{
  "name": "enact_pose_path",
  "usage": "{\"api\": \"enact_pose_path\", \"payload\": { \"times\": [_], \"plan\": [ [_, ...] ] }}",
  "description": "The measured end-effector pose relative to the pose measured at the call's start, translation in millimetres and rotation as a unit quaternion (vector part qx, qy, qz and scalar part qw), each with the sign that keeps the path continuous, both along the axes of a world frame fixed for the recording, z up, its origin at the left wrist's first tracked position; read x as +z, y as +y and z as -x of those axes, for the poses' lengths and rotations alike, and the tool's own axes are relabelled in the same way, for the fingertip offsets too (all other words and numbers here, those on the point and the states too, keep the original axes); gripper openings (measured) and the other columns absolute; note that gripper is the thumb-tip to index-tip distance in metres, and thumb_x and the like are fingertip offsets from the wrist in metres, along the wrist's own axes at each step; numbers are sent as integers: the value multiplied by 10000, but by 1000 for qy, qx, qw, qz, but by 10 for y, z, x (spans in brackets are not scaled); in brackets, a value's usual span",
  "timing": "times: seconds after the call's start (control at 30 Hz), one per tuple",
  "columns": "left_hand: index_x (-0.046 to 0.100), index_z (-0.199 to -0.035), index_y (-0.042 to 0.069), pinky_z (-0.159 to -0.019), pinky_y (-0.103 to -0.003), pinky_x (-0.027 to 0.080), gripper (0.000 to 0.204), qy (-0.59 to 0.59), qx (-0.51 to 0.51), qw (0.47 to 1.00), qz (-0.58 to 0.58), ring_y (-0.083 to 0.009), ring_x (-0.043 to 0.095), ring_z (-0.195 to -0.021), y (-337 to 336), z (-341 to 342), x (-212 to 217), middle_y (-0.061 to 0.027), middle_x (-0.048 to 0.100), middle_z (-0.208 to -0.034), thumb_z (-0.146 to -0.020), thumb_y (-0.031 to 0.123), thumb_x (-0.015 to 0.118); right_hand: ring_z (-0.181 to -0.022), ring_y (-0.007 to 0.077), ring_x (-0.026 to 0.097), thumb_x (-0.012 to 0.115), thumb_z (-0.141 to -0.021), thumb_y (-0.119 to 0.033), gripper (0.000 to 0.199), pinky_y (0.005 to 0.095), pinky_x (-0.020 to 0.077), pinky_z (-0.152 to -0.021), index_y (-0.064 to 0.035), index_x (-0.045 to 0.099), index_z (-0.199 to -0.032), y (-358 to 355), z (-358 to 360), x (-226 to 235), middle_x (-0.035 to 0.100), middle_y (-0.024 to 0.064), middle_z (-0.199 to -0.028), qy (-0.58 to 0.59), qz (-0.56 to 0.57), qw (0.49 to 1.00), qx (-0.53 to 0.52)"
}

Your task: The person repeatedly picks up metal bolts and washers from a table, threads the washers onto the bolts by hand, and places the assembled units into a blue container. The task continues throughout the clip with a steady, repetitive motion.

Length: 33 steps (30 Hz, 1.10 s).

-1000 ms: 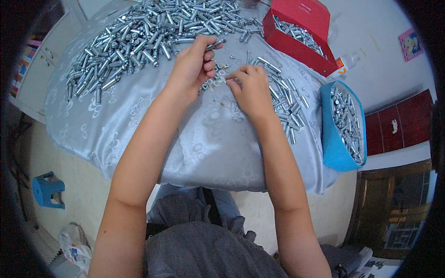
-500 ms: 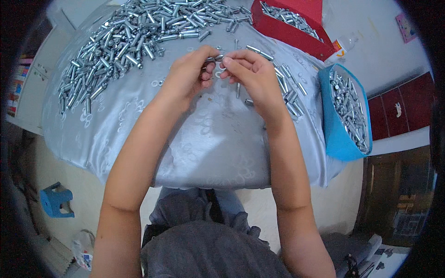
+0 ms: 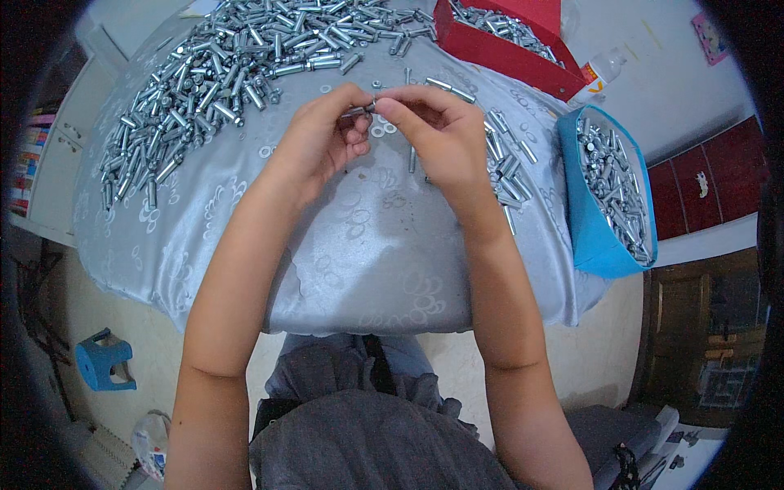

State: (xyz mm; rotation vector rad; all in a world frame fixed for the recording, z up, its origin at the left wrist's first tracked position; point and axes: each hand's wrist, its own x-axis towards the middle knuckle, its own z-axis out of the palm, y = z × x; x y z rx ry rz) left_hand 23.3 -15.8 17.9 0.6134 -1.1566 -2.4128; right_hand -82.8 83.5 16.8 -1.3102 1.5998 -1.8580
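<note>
Over the far middle of the table my left hand is closed on a metal expansion bolt, mostly covered by the fingers. My right hand meets it at the bolt's end, thumb and forefinger pinched together. What small part lies between those fingertips is too small to make out. Loose washers lie on the cloth just beneath the hands, with a nut beyond them. To the right of my right hand, several expansion bolts are scattered.
A large heap of expansion bolts spreads over the far left of the silvery tablecloth. A red box and a blue fabric bin, both holding bolts, stand at the right. On the floor at left is a blue stool.
The right hand's fingertips have shifted slightly left, closer against the left hand's fingers at the bolt's end. The whole view has also shifted a little.
</note>
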Motion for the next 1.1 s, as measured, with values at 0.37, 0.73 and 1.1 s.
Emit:
{"api": "enact_pose_path", "payload": {
  "times": [0.37, 0.73, 1.1],
  "plan": [
    [508, -774, 56, -475, -206, 409, 187, 86, -54, 988, -112, -96, 443, -521, 60, 29, 1, -3, 477, -614, -811, 236, 545, -660, 113, 595, 622, -757, -39, 150, 219, 480, -612, 49, 601, -877, -48, -110, 20, 619, 88, -754, -97, 51, 994, 2],
    [524, -770, 42, -473, -172, 419, 198, 141, -96, 977, -130, -37, 431, -527, -41, 17, -52, 19, 481, -640, -816, 221, 595, -748, 146, 545, 566, -820, -222, 217, 268, 413, -678, -19, 642, -840, -39, 22, 33, 596, 72, -781, 50, 68, 996, -32],
    [502, -772, 9, -565, -215, 462, 138, 131, 13, 978, -164, -66, 438, -557, -70, 10, -35, -32, 487, -681, -790, 118, 585, -936, 303, 473, 563, -767, -203, 200, 404, 387, -809, -99, 644, -918, -28, 271, -401, 552, 138, -957, 486, -171, 830, -211]
  ]
}}
